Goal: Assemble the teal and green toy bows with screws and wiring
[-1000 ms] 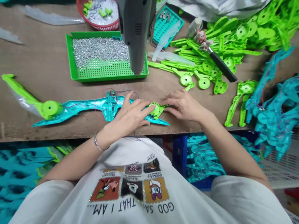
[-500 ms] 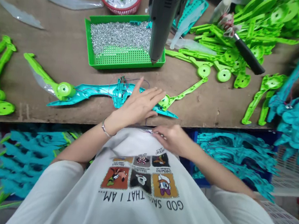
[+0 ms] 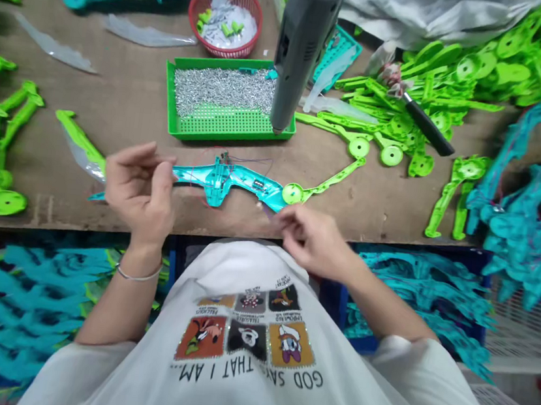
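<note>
A turquoise toy bow body lies across the near part of the bench, with thin red and purple wires around its middle block. A lime-green arm joins its right end at a round hub. Over the left end is my left hand, its thumb and fingers apart and nothing visible between them; it hides the joint to the left lime-green arm. My right hand is closed in a pinch just below the right end, at the bench edge. A blurred purplish wire runs into its fingertips.
Behind the bow stands a green tray of small screws, with a grey power screwdriver hanging over its right side. A red basket holds small parts. Lime-green parts pile up right, near a black-handled tool. Turquoise bodies stack at right.
My left hand has moved left from the bow's right half to its left end, uncovering the middle. My right hand has shifted slightly up toward the right end, still pinched.
</note>
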Demonstrator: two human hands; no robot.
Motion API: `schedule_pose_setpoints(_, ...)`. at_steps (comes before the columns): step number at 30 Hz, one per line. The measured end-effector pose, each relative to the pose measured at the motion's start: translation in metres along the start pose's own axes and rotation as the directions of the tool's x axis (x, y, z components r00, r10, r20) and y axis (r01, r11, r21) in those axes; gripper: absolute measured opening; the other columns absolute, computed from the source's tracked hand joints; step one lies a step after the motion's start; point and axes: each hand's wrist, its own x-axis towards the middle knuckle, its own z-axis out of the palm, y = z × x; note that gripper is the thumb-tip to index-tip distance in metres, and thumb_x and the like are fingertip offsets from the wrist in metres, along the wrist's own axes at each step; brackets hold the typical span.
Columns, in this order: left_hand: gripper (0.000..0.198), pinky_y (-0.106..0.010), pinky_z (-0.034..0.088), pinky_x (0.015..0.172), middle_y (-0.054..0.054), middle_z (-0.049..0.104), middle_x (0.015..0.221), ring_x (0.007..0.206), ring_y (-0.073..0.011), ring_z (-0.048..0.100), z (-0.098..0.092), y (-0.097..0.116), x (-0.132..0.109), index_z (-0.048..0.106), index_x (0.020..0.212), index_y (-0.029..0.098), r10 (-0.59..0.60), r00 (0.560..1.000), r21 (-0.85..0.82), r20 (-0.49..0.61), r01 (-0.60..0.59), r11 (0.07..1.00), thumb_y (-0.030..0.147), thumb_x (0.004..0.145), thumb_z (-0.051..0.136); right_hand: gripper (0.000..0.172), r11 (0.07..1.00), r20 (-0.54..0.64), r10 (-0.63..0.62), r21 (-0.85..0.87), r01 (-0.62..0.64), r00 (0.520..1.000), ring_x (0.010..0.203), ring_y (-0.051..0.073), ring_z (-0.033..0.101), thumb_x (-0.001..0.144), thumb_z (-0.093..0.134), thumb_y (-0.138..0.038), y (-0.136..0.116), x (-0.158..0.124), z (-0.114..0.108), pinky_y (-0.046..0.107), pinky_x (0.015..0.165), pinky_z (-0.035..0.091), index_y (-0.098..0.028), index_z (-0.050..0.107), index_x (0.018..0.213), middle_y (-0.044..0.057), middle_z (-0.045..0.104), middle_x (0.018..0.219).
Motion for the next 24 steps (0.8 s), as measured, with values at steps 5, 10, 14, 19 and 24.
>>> schedule_pose_setpoints(5, 0.015, -0.022, 0.051, 0.056, 0.004, 0.068, 0.077, 0.062, -0.0091, 0.066, 0.014, 0.027, -0.046, 0.062, 0.107, 0.021, 0.296, 0.919, -0.05, 0.259, -0.293, 0.955, 0.019, 0.092, 0.066, 0.013, 0.956, -0.318, 0.295, 0.1, -0.277, 0.901, 0.072, 0.015, 0.064, 0.081, 0.069, -0.023, 0.046, 0.027, -0.058, 0.028, 0.066, 0.05, -0.018, 0.074, 0.091, 0.005, 0.075, 0.088)
schedule_pose_setpoints(10, 0.043, -0.044, 0.053, 0.101, -0.018, 0.069, 0.127, 0.116, -0.0291, 0.066, 0.089, 0.056, -0.065, 0.06, 0.126, 0.011, 0.477, 0.571, -0.153, 0.668, -0.522, 0.839, 0.038, 0.093, 0.068, 0.02, 0.787, -0.117, 0.546, 0.411, -0.46, 0.83, 0.062, 0.011, 0.061, 0.066, 0.084, -0.029, 0.086, 0.049, -0.072, 0.023, 0.058, 0.05, -0.016, 0.073, 0.076, 0.002, 0.073, 0.072)
schedule_pose_setpoints(14, 0.074, -0.057, 0.037, 0.114, -0.024, 0.06, 0.139, 0.129, -0.038, 0.055, 0.129, 0.056, -0.064, 0.053, 0.14, 0.005, 0.264, 0.517, 0.047, 0.814, -0.513, 0.857, 0.057, 0.089, 0.068, 0.031, 0.689, 0.005, 0.605, 0.498, -0.527, 0.796, 0.06, 0.011, 0.063, 0.056, 0.092, -0.029, 0.094, 0.054, -0.069, 0.022, 0.057, 0.054, -0.016, 0.072, 0.076, 0.001, 0.072, 0.067)
schedule_pose_setpoints(19, 0.064, -0.054, 0.04, 0.106, -0.02, 0.066, 0.124, 0.114, -0.0354, 0.057, 0.112, 0.046, -0.06, 0.058, 0.132, 0.006, 0.253, 0.453, 0.016, 0.855, -0.509, 0.861, 0.053, 0.09, 0.063, 0.036, 0.638, 0.152, 0.588, 0.516, -0.571, 0.795, 0.065, 0.012, 0.068, 0.054, 0.094, -0.018, 0.091, 0.053, -0.063, 0.023, 0.063, 0.059, -0.015, 0.068, 0.079, 0.003, 0.074, 0.071)
schedule_pose_setpoints(24, 0.067, -0.056, 0.04, 0.106, -0.02, 0.066, 0.122, 0.114, -0.0357, 0.055, 0.085, 0.032, -0.054, 0.06, 0.13, 0.01, 0.274, 0.419, -0.031, 0.866, -0.5, 0.865, 0.062, 0.088, 0.061, 0.027, 0.714, 0.231, 0.489, 0.448, -0.538, 0.841, 0.065, 0.011, 0.068, 0.062, 0.084, -0.01, 0.08, 0.058, -0.046, 0.02, 0.062, 0.056, -0.015, 0.065, 0.082, 0.001, 0.074, 0.072)
